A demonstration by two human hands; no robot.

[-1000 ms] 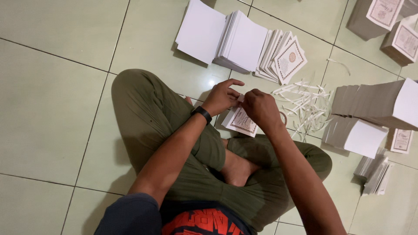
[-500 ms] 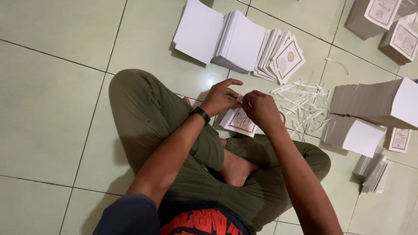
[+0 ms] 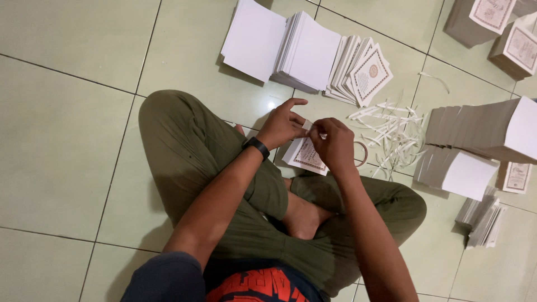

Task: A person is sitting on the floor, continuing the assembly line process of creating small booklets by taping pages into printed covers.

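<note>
Hands are meeting above the crossed legs, left hand [image 3: 284, 126] and right hand [image 3: 334, 144] both pinching a small white strip [image 3: 307, 125] as before, index finger now lifting, over a bordered card [image 3: 306, 156], with loose strips [image 3: 391, 131] at three o'clock.

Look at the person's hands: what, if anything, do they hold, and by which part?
Both hands, left and right, pinch a small white paper strip between fingertips, one at each end, above a printed card.

Dim overhead light, soft shadows
</note>
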